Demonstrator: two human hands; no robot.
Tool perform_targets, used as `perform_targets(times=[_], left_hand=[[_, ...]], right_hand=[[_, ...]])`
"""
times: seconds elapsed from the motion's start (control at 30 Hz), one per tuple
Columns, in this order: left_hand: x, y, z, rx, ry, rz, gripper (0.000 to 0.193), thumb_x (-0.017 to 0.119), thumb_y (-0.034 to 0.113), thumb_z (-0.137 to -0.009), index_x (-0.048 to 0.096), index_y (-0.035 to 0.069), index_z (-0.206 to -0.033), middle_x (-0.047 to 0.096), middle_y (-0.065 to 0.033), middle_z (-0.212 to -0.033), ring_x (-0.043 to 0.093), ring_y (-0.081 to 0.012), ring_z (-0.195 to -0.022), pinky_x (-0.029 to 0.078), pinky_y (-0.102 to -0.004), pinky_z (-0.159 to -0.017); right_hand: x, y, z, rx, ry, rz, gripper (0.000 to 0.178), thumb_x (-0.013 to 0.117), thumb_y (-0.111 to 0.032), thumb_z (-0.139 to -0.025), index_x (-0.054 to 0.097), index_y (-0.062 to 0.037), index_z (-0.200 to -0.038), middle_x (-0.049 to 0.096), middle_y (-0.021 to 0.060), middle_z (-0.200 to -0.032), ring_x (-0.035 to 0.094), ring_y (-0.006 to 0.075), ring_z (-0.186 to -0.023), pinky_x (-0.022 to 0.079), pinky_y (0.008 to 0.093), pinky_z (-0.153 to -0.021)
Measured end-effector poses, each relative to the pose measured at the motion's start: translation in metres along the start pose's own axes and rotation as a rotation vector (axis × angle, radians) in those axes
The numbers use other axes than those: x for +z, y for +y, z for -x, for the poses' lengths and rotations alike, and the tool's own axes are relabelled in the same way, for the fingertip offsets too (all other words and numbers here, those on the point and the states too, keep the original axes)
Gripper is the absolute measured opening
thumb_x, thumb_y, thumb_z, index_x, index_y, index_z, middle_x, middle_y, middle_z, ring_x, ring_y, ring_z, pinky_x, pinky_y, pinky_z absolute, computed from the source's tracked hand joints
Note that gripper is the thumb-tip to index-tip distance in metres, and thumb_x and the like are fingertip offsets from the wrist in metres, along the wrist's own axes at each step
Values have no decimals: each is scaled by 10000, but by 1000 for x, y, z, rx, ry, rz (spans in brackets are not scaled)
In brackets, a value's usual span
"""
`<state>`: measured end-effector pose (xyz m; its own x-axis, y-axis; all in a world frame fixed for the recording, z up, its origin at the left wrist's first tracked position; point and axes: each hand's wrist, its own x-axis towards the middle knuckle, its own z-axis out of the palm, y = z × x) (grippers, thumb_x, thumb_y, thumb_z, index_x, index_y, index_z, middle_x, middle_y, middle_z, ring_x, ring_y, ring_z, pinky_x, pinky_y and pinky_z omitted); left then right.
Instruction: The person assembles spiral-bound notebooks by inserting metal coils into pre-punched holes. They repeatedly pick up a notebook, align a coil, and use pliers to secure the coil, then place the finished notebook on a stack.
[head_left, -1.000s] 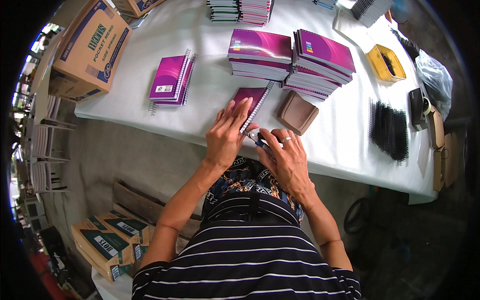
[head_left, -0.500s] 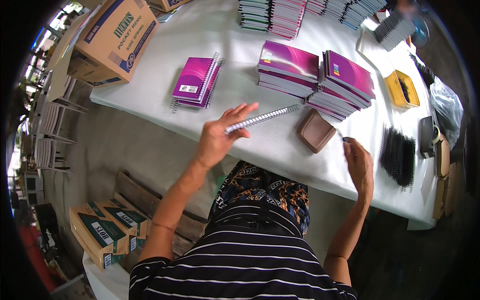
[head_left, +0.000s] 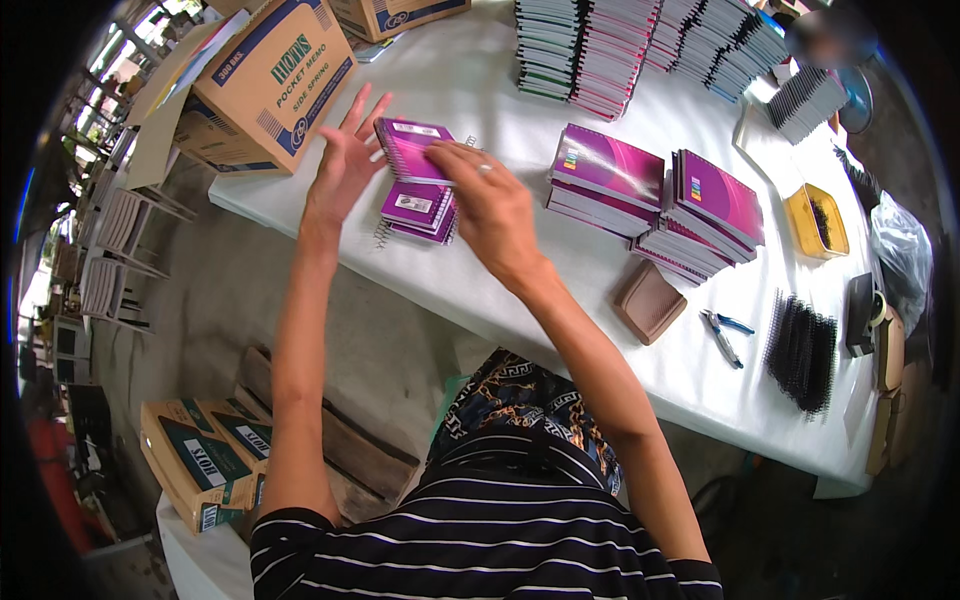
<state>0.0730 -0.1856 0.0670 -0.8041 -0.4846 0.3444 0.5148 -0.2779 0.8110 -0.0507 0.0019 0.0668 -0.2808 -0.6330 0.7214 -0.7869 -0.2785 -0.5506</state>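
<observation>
My right hand (head_left: 492, 205) grips a purple spiral notebook (head_left: 405, 160) by its right side, tilted just above a small pile of purple spiral notebooks (head_left: 412, 208). Left of it, my left hand (head_left: 347, 165) is open, its fingers spread and holding nothing. Blue-handled pliers (head_left: 722, 338) lie on the white table beside a brown block-like object (head_left: 650, 303). Farther right is a heap of black spiral coils (head_left: 803, 355).
Two stacks of purple notebooks (head_left: 610, 170) stand right of centre, with more notebook stacks (head_left: 570, 50) behind. An open cardboard box (head_left: 270, 90) stands at the left. A yellow container (head_left: 815, 222) and clear plastic bag (head_left: 898, 240) are at the right; a person is at the far right.
The spiral notebook has gone from my left hand to my right, moving left over the pile. My left hand has opened and moved away. The pliers now lie on the table.
</observation>
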Motion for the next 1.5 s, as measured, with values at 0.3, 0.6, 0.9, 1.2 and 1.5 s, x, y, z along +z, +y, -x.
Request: perform_targets(times=[0.3, 0.6, 0.9, 1.2, 1.5], left_hand=[[-46, -35, 8, -528, 114, -696, 855, 817, 208, -794, 353, 77, -1501, 539, -102, -1380, 523, -163, -1201, 404, -284, -1041], [-17, -53, -17, 69, 178, -1549, 778, 752, 323, -853, 381, 49, -1480, 478, -186, -1438, 494, -224, -1291, 372, -322, -1085], [113, -90, 32, -777, 96, 443, 710, 662, 358, -929, 372, -28, -1450, 612, -121, -1231, 607, -181, -1128, 480, -377, -1015], [133, -106, 66, -316, -429, -104, 559, 687, 153, -887, 494, 31, -1397, 607, -166, -1305, 512, -295, -1295, 373, -413, -1115], [154, -91, 67, 149, -299, -1064, 1094, 766, 511, -660, 252, 105, -1536, 283, -126, -1577, 259, -314, -1459, 275, -484, -1162]], right_hand=[[-33, 15, 50, -75, -233, 380, 270, 722, -173, -789, 708, -99, -1049, 619, 131, -1227, 539, 319, -1200, 371, 525, -1049], [-124, 67, 60, -41, -121, 841, 449, 630, -52, -875, 562, -38, -1318, 544, 162, -1377, 500, 311, -1299, 416, 434, -1091], [-117, 3, 95, -119, -267, 681, 476, 582, -17, -820, 589, -35, -1296, 568, 143, -1361, 513, 289, -1297, 394, 430, -1114], [-149, -14, 137, 749, 28, -475, 440, 753, -126, -839, 538, 12, -1197, 588, 108, -1171, 559, 196, -1111, 438, 340, -989], [-111, 0, 174, 654, 27, -338, 248, 657, -28, -897, 496, 1, -1084, 641, 126, -1039, 622, 222, -941, 482, 326, -823]])
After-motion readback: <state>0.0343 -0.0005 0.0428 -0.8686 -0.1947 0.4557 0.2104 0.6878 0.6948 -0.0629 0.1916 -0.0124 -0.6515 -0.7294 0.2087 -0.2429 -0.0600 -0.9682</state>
